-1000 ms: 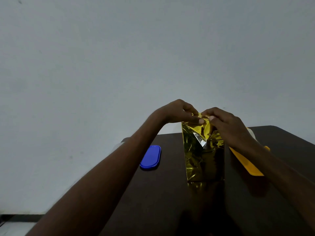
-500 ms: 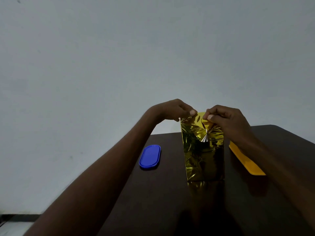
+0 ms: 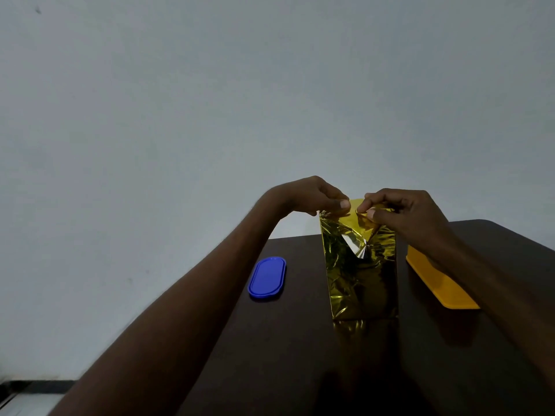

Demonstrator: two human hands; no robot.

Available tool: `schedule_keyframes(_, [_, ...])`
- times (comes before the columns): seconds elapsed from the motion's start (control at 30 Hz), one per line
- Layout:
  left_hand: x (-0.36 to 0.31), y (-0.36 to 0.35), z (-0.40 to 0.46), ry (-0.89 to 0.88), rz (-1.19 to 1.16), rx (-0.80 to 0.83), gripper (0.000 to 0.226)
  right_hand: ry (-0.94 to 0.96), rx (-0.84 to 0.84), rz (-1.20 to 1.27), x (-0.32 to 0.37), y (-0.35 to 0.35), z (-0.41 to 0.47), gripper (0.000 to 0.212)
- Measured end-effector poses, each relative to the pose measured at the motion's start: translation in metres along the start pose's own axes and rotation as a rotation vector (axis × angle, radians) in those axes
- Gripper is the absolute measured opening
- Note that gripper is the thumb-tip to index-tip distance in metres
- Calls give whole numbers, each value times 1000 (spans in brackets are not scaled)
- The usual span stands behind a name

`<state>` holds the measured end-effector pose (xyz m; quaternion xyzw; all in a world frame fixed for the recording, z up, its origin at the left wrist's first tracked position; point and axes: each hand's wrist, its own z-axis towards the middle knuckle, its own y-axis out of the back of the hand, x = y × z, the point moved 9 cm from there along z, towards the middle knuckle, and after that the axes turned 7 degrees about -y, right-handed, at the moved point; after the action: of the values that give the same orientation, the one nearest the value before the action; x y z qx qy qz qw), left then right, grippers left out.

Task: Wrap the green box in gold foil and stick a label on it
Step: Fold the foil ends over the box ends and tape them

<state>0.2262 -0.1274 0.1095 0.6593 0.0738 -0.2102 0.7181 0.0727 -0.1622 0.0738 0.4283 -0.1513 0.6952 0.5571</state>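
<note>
A tall box wrapped in crinkled gold foil point(image 3: 362, 280) stands upright on the dark table point(image 3: 285, 355). The green box itself is hidden under the foil. At its top edge my left hand point(image 3: 309, 195) pinches the foil's left corner between thumb and fingers. My right hand point(image 3: 402, 211) pinches a folded flap of foil at the top right. A silvery triangle of the foil's underside shows below the flap. No label is in view.
A blue oval lid point(image 3: 267, 278) lies flat on the table left of the box. A yellow tray point(image 3: 438, 280) lies to the right, partly under my right forearm. A plain grey wall rises behind the table's far edge.
My hands moved slightly apart at the top of the box and the foil flap has been pulled up and opened a little. The box stays upright in place.
</note>
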Motion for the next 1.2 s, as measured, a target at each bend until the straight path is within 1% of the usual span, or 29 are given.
schedule_keyframes(0.17, [-1,-1,-1,50,3,11,44,-3,-11,-69,2,-6,-6,23])
schedule_keyframes(0.27, [-2,-1,-1,74,19,-10,47,9,0,-38,5,-7,-7,23])
schedule_keyframes(0.37, [-3,-1,2,32,80,-23,51,-8,-5,-33,2,-6,-6,23])
schedule_keyframes(0.47, [0,-3,3,13,87,-31,58,-19,-17,-56,-2,-6,-6,26])
schedule_keyframes(0.67, [1,-4,3,-30,77,-123,58,12,-10,-49,-1,-7,-6,27])
schedule_keyframes(0.8, [1,-3,0,-37,63,-71,58,9,10,17,1,-7,-7,23])
schedule_keyframes(0.9, [4,-1,-5,15,-44,-31,48,-25,31,94,-1,-6,-6,22])
schedule_keyframes(1.0, [9,0,-7,60,-125,-14,43,-54,52,114,-4,-6,-6,18])
schedule_keyframes(1.1, [5,0,-5,34,-55,3,42,-68,47,131,-3,-5,-6,16])
schedule_keyframes(1.2, [-1,-1,-2,-4,25,-14,46,-76,48,148,-4,-4,-6,14])
